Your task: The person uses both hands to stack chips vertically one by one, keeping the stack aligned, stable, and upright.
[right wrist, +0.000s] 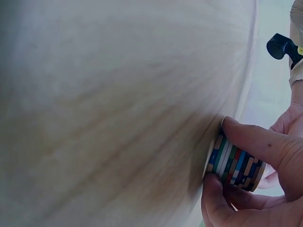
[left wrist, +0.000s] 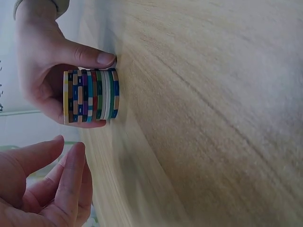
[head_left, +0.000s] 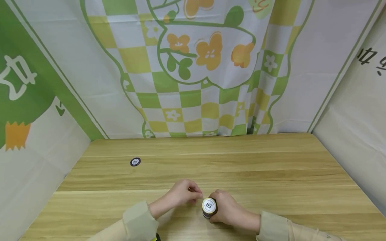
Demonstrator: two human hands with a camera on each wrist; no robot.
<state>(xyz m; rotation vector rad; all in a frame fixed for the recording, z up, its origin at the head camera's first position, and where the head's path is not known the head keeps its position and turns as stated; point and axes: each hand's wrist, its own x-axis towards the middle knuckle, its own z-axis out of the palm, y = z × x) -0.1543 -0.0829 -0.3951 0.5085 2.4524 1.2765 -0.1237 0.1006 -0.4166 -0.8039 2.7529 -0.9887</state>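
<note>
A stack of poker chips [head_left: 209, 206] in many colours stands upright on the table, a white and yellow chip marked 50 on top. My right hand [head_left: 227, 207] grips the stack from the right side. In the right wrist view, its thumb and fingers lie on either side of the chips [right wrist: 234, 163]. Just left of the stack, my left hand [head_left: 185, 193] is bent loosely and apart from the chips. The left wrist view shows a gap between that hand's thumb and fingers [left wrist: 71, 182], with nothing in it.
A single dark poker chip [head_left: 135, 162] with a white centre lies flat toward the far left of the wooden table [head_left: 256, 167]. Behind the table hangs a green and yellow checked curtain [head_left: 193, 100]. Printed fabric walls [head_left: 356, 110] stand on both sides.
</note>
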